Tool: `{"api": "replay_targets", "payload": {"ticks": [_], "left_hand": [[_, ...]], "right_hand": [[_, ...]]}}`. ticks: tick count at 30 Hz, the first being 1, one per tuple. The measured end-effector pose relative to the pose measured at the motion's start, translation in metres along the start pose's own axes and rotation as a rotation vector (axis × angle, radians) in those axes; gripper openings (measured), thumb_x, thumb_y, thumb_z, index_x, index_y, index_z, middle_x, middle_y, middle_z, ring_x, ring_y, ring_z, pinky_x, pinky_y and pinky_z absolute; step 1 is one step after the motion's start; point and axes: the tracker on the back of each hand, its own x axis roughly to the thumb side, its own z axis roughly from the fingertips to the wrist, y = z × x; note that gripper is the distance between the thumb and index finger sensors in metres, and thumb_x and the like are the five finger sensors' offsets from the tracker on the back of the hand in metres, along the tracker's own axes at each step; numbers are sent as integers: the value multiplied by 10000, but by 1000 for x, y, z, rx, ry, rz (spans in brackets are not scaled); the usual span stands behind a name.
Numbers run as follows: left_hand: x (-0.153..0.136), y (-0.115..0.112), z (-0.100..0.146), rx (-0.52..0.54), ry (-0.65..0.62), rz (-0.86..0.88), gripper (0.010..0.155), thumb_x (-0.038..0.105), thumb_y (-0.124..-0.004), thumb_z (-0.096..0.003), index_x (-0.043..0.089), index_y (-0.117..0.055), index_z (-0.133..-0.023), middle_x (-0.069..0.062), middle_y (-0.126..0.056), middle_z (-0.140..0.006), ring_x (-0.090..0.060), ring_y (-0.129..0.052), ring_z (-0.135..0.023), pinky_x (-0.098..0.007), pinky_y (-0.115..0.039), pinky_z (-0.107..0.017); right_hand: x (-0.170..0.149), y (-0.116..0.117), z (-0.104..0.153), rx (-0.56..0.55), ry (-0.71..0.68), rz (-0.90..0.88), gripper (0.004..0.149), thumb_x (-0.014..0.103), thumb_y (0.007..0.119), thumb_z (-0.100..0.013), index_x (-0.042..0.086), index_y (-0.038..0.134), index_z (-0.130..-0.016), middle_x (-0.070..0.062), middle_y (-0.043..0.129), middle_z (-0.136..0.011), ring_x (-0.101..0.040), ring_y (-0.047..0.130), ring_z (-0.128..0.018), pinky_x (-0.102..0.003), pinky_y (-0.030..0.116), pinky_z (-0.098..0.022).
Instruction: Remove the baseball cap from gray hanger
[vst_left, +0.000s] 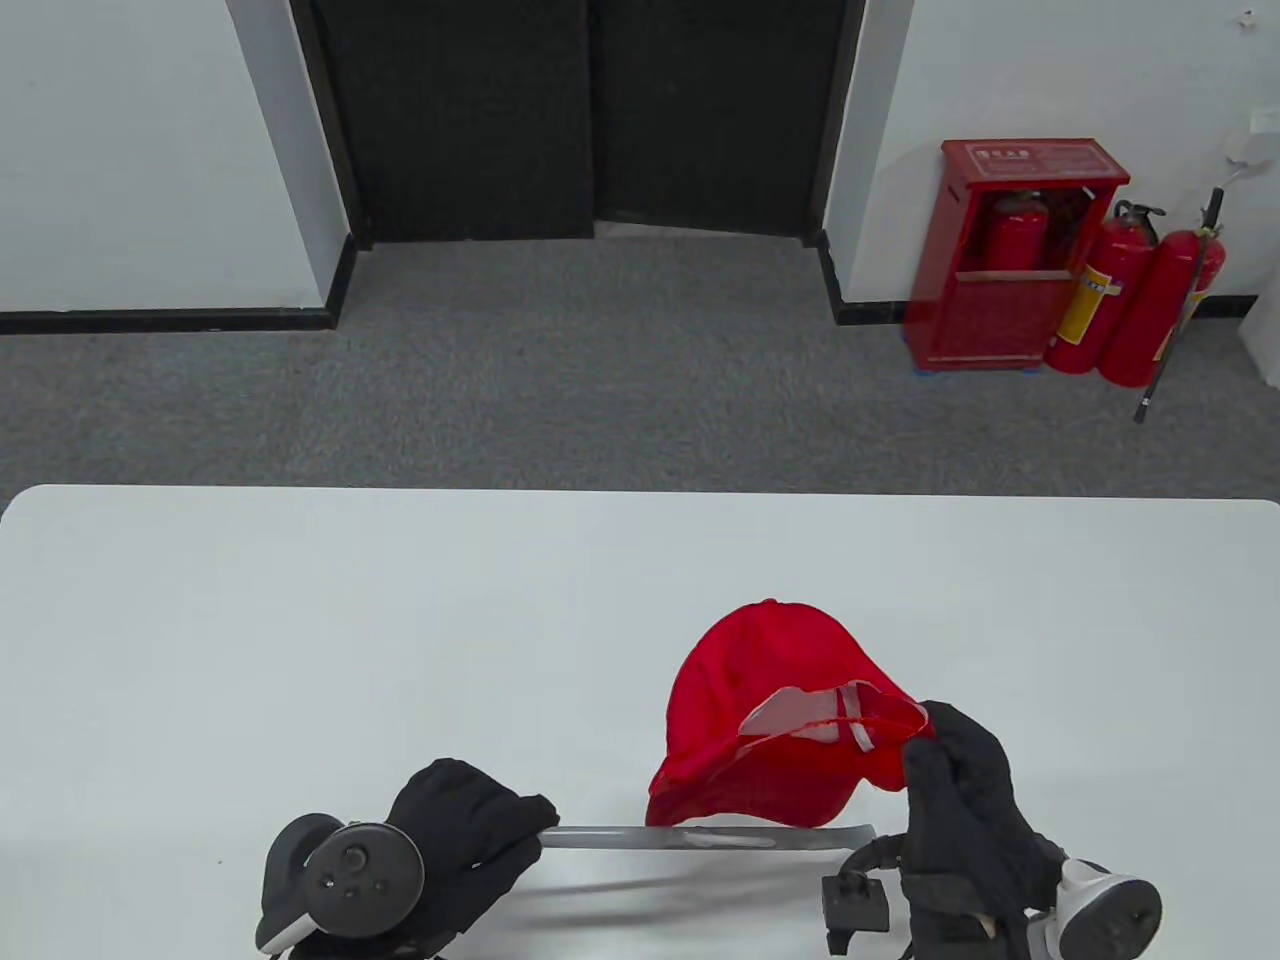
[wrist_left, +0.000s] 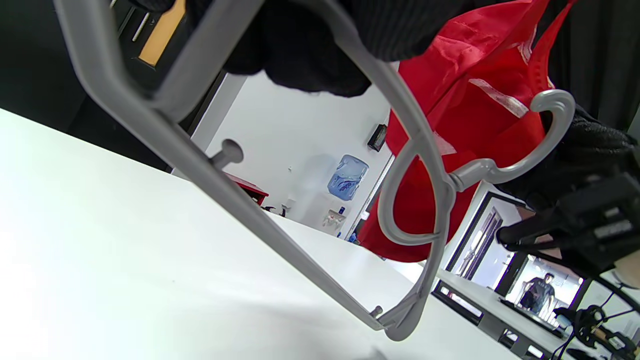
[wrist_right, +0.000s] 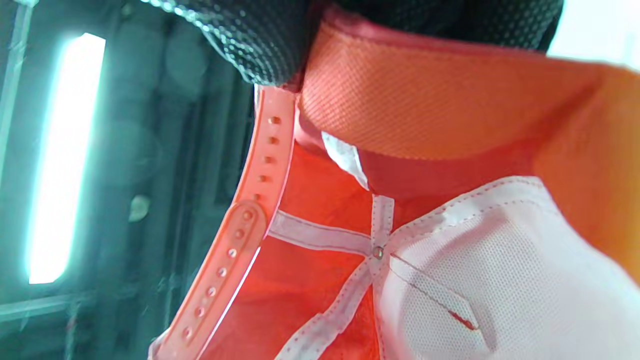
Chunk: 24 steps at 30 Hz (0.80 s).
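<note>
A red baseball cap (vst_left: 770, 720) is held up over the near middle of the white table (vst_left: 300, 620), its inside facing me. My right hand (vst_left: 925, 745) pinches the cap's rim at its right side; in the right wrist view my fingertips (wrist_right: 260, 45) hold the sweatband (wrist_right: 425, 110) above the snap strap (wrist_right: 235, 240). My left hand (vst_left: 520, 830) grips the left end of the gray hanger (vst_left: 700, 836), which lies level just below the cap. In the left wrist view the hanger (wrist_left: 150, 125) has its hook (wrist_left: 560, 132) against the cap (wrist_left: 475, 115). I cannot tell whether the cap still hangs on it.
The table's far edge (vst_left: 640, 492) runs across the middle of the table view. Beyond it lie gray carpet, a dark doorway, and a red extinguisher cabinet (vst_left: 1020, 250) with two extinguishers at the right wall. The table surface spreads wide to the left and behind the cap.
</note>
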Motion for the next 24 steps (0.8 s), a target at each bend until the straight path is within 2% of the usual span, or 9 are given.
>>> {"api": "replay_targets", "payload": {"ticks": [9,15,19,24], "left_hand": [[2,0,0,-22,-25,30,420,411,-798,-566,283,-873,-959,-87,-976,-781,-334,-884,-790,-709,-499,-768],[-4,10,3,20,-15,90,420,410,-795,-567,281,-871,-959,-85,-976,-781,-334,-886,-788,-710,-505,-766],[-17,21,7,72,27,98,423,412,-789,-567,278,-870,-960,-84,-979,-780,-335,-889,-785,-711,-511,-759],[-36,32,11,112,94,131,423,411,-785,-571,276,-867,-963,-85,-976,-784,-337,-887,-787,-713,-509,-759]], "right_hand": [[-25,-19,-4,-124,198,77,361,302,782,-539,157,823,-867,-176,950,-691,-280,968,-513,-581,812,-479],[-47,-35,-6,-205,329,33,363,301,774,-540,159,812,-872,-173,943,-705,-280,964,-527,-583,807,-487],[-59,-55,-10,-289,372,-8,363,300,764,-543,174,795,-882,-168,920,-745,-294,946,-576,-593,776,-527],[-68,-90,-14,-438,348,-45,361,302,748,-552,209,763,-900,-152,872,-824,-309,903,-672,-616,716,-594]]}}
